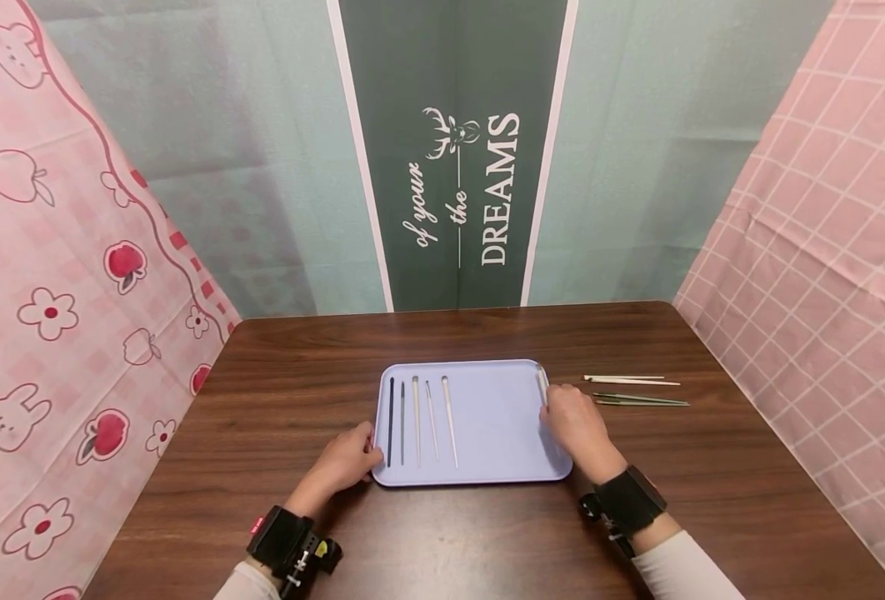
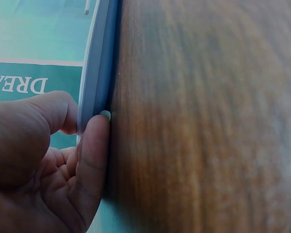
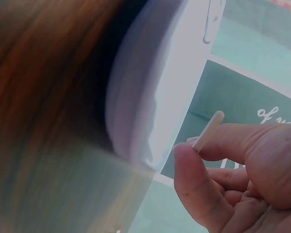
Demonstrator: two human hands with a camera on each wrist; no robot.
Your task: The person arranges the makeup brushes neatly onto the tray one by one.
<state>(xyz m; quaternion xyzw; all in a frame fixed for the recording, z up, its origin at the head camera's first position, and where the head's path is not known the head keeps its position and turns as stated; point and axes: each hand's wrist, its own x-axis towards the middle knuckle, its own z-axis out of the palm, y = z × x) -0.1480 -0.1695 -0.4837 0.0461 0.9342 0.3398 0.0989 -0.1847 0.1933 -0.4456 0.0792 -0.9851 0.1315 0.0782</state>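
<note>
A lilac tray (image 1: 498, 433) lies on the table, with several slim makeup brushes (image 1: 416, 417) set side by side lengthwise in its left half. My left hand (image 1: 345, 457) pinches the tray's left rim near the front corner; the left wrist view has the thumb on one side of the rim and a fingertip (image 2: 94, 141) on the other. Over the tray's right edge, my right hand (image 1: 577, 421) holds a pale makeup brush (image 1: 542, 382). In the right wrist view the brush's blunt handle end (image 3: 211, 128) pokes out between thumb and forefinger.
Right of the tray lie two pale brushes (image 1: 630, 380) and, nearer, a pair of green ones (image 1: 641, 400) on the dark wooden table (image 1: 300, 358). A printed green curtain (image 1: 457, 275) hangs behind, with pink cloths (image 1: 795, 292) at both sides.
</note>
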